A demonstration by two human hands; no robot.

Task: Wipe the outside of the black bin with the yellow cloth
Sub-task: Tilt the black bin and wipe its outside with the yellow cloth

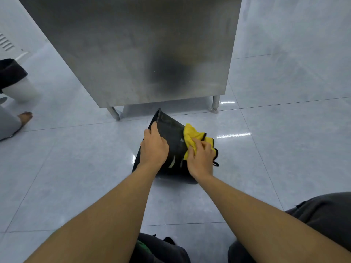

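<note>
The black bin (173, 135) lies tipped on its side on the tiled floor, its rim pointing left and away toward the steel cabinet. My left hand (154, 147) grips the bin near its rim and steadies it. My right hand (200, 156) presses the bunched yellow cloth (191, 135) with dark edging against the bin's right outer side. Part of the cloth is hidden under my fingers.
A stainless steel cabinet (133, 50) on short legs stands just behind the bin. At the far left there is a white bin with a black liner (15, 80) and another person's leg and bare foot (24, 117). My own knees (322, 221) are at the bottom right.
</note>
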